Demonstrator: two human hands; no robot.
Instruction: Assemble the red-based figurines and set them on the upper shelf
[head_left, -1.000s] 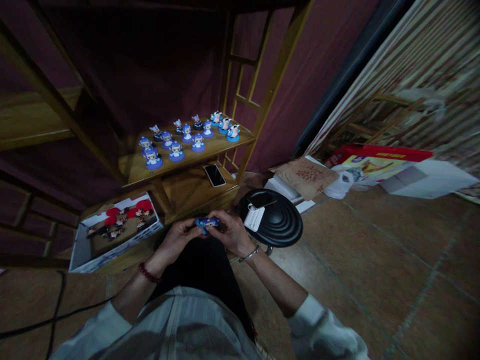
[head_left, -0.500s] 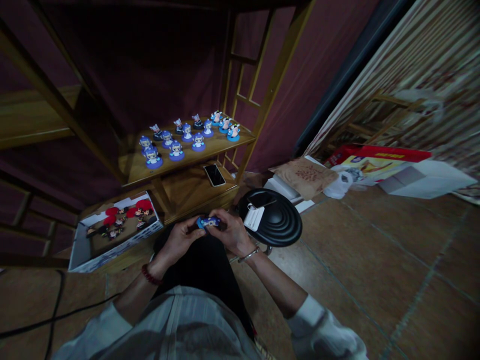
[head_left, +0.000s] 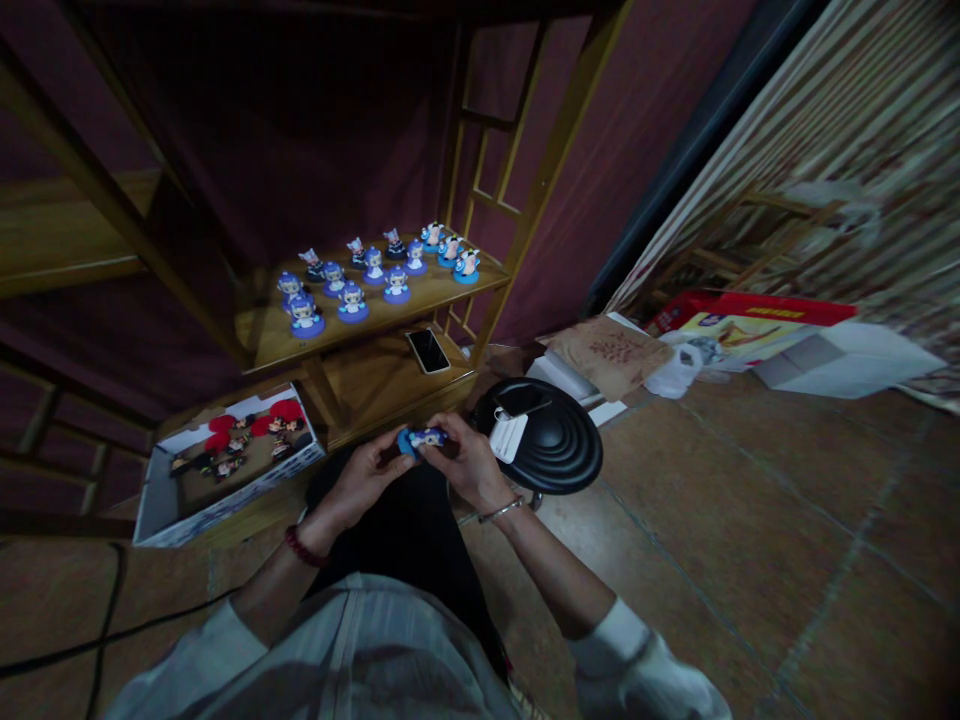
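Observation:
A small figurine [head_left: 427, 438] with a purple head and a light blue base lies sideways between my two hands, above my lap. My left hand [head_left: 373, 470] pinches it at the base end. The fingers of my right hand [head_left: 466, 462] are closed around its head end and hide part of it. On the wooden shelf [head_left: 279, 348] ahead stand several figurines: purple-haired ones [head_left: 352, 301] on purple bases, dark ones [head_left: 313, 265] behind them, and blue, pink and white ones [head_left: 466, 266] at the right end.
At lower left, a white box [head_left: 159, 500] holds several red and black figurines [head_left: 225, 440]. A phone [head_left: 428, 350] lies on the lower shelf. A round black stool [head_left: 574, 440] bears a dark phone [head_left: 523, 400] and a white tag [head_left: 508, 437]. Cartons [head_left: 847, 358] stand on the floor at right.
Both hands have shifted very slightly, and the figurine between them has moved a touch to the right and turned a little. The other figurines stay where they were.

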